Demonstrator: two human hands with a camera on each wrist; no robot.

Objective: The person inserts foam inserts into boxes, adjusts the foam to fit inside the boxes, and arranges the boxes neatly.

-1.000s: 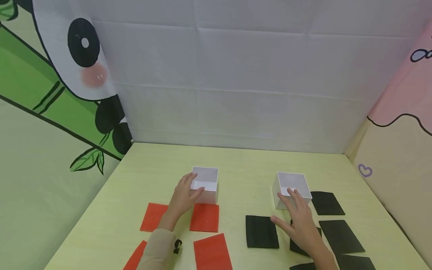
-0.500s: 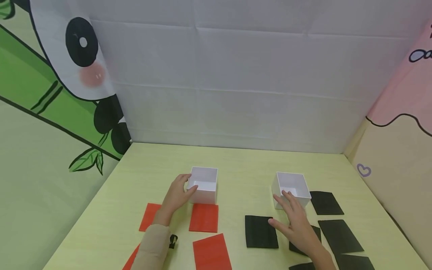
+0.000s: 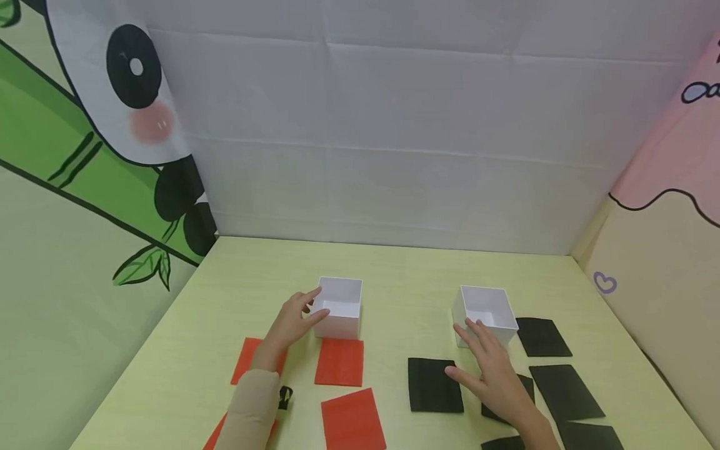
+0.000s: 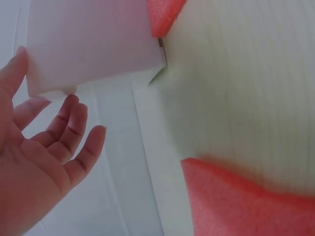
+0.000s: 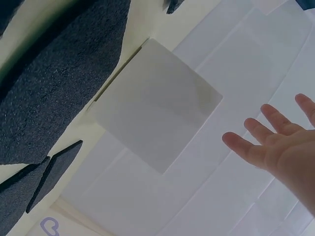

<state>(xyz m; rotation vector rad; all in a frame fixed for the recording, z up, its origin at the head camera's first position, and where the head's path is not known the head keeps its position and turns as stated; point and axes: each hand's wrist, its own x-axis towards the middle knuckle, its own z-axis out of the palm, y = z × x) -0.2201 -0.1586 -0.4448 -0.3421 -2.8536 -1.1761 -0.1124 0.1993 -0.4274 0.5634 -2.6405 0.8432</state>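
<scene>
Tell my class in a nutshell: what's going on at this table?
A person's left hand is at the side of the left white box; whether it touches is hard to tell. The right hand, fingers spread, is near the right white box. Red pieces lie near the first box, black pieces near the second; none show inside either.

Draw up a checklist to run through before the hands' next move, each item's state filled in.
1. Left white, square, open-topped box upright on the pale table: ok.
2. Right white, square, open-topped box upright: ok.
3. Right hand holding nothing: ok.
4. Left hand clear of the left box: cannot tell; possible contact at its edge.
5. Red, four-sided, foam-like pieces fully visible: not ok; left sleeve covers parts.
6. Black, four-sided, foam-like pieces fully visible: not ok; right hand hides part of one.
</scene>
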